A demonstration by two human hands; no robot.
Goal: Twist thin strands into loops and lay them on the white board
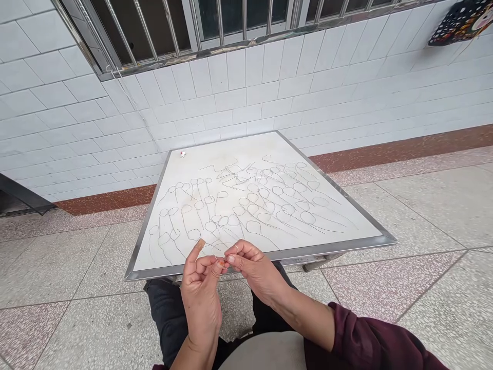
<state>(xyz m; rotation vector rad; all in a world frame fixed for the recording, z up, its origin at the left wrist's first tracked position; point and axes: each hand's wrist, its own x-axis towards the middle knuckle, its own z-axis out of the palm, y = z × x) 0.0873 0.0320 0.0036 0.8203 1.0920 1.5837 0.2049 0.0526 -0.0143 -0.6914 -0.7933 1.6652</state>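
Left hand (203, 295) and right hand (257, 270) together pinch a fine strand (225, 258), looped strands (246, 227) lying beyond from ten to two o'clock.

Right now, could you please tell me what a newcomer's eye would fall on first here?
Probably the many thin looped strands spread across the white tabletop. Next, at its near edge, the left hand and right hand meet, apparently pinching a fine strand between them. Behind, the barred window stands out at the top of the white-tiled wall.
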